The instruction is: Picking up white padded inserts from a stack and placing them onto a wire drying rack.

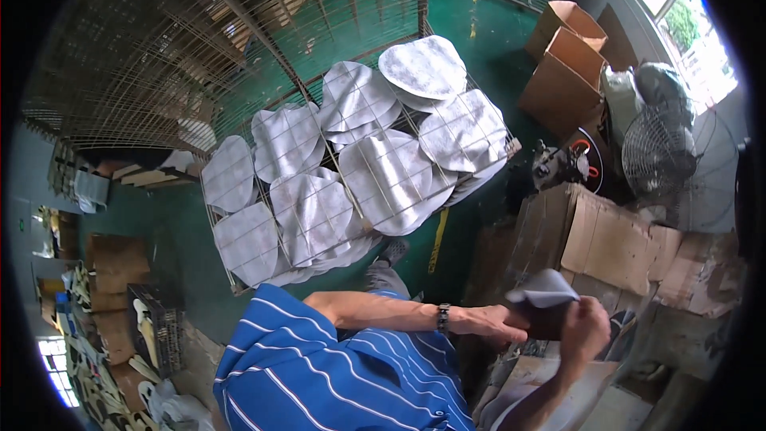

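Note:
Low on the right, both my hands are at a small curled sheet (550, 286), white to grey on top, with a dark brown area just below it. My right hand (586, 331) is closed, pinching the sheet's right corner between thumb and fingers. From the left reaches my left hand (491, 322), a dark watch (443, 317) on its wrist. Its fingers are pressed together at the left edge of the brown area, their tips partly hidden and slightly blurred. Whether the brown area belongs to the sheet, I cannot tell.
Ahead lies a wire rack (359, 207) carrying several piles of rounded silvery-white pieces (387, 175). Cardboard boxes (610, 247) stand right of my hands. Beyond them are a fan (658, 152) and open cartons (562, 72). A dark crate (159, 331) stands at left on the green floor.

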Motion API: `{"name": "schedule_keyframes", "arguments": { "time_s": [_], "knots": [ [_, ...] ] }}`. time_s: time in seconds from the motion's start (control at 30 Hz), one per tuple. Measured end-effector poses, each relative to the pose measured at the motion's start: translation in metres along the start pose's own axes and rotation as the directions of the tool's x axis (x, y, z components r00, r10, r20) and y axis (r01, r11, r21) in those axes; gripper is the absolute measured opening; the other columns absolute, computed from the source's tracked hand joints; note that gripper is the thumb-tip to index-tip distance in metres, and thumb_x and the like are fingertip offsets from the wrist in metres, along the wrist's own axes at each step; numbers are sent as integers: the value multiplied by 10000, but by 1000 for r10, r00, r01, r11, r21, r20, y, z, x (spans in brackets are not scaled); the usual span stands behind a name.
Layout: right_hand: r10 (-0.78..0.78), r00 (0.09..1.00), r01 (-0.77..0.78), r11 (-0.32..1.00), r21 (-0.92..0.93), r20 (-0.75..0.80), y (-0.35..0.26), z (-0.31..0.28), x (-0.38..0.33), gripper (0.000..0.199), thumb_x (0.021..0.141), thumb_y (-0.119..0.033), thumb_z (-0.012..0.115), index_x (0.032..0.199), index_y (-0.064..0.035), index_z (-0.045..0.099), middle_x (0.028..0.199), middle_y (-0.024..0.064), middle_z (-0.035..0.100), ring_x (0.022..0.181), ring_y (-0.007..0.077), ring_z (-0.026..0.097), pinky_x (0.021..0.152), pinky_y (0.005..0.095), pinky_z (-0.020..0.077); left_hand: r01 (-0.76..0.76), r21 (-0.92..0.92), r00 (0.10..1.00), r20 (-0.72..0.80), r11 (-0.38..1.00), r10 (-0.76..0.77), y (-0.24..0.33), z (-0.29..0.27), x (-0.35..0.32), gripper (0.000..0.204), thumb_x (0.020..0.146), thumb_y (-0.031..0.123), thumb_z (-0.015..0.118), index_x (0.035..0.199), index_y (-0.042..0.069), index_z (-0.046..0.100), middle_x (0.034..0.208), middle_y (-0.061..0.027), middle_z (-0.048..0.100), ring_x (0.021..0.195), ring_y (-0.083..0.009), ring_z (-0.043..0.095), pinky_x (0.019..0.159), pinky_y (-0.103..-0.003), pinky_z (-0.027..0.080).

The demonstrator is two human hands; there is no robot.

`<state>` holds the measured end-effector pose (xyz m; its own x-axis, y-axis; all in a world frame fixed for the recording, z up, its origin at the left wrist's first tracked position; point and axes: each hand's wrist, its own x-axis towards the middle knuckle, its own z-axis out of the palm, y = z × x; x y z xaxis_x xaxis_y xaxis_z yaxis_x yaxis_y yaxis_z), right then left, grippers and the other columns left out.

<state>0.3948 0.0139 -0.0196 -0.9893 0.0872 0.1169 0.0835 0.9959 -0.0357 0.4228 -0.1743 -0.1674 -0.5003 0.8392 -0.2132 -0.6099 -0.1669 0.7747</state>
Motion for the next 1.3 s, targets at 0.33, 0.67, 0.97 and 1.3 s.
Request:
{"name": "schedule_keyframes", "arguments": {
  "time_s": [0.33,0.67,0.97,1.3],
  "knots": [
    [-467,883,446,799,404,-51,-240,35,64,97,854,-144,770,926,-88,735,823,67,669,822,271,666,762,390,534,-716,-26,372,-860,698,349,87,-121,-120,184,985,119,706,1144,28,679,1082,-52,713,1000,-140,684,873,-313,568],
    [-492,855,503,709,494,-165,-359,90,120,583,895,-283,791,1377,-17,600,1303,193,621,1175,373,611,976,449,512,-901,176,40,-876,397,481,207,-301,-197,374,882,79,718,1230,-1,609,1102,-74,682,992,-212,689,881,-365,578],
    [-394,908,285,831,478,143,-286,162,89,526,882,-200,782,1343,-22,601,1346,183,605,1235,380,592,1033,450,496,-957,149,3,-852,249,524,214,-441,-295,384,906,83,701,1278,17,635,1243,-89,692,1143,-259,664,1017,-409,537],
    [-149,827,-25,954,300,542,-219,201,5,533,883,-268,771,1332,-14,632,1364,201,609,1260,375,591,1069,445,487,-989,-84,88,-996,123,27,13,-595,-325,443,983,275,681,1340,25,600,1359,-146,650,1266,-339,612,1080,-554,487]
  ]
}}
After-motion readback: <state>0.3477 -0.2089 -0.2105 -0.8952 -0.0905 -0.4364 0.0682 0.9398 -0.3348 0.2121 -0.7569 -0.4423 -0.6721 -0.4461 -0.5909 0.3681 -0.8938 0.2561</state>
